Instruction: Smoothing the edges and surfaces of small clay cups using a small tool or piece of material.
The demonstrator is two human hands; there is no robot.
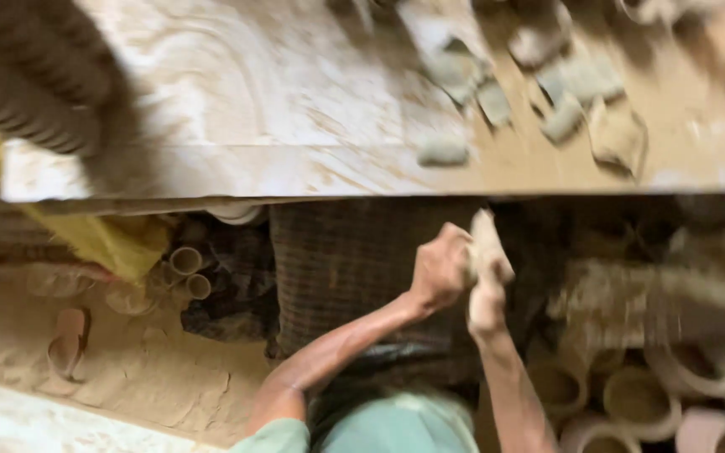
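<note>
Dusty wooden workbench (237,109) fills the top, scattered with blurred clay scraps (539,84). Below it, the left hand (440,270) and right hand (487,306) both close around a pale clay lump (487,243); motion blur hides its shape. Clay pots (631,398) are cut off lower right.

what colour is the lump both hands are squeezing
Pale greyish-beige, like wet clay; the head view shows it, held between the left hand and right hand.

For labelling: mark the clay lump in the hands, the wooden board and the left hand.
clay lump (488,243), head view, its upper part.
wooden board (237,101), head view, bare top.
left hand (440,267), head view, its back.
</note>
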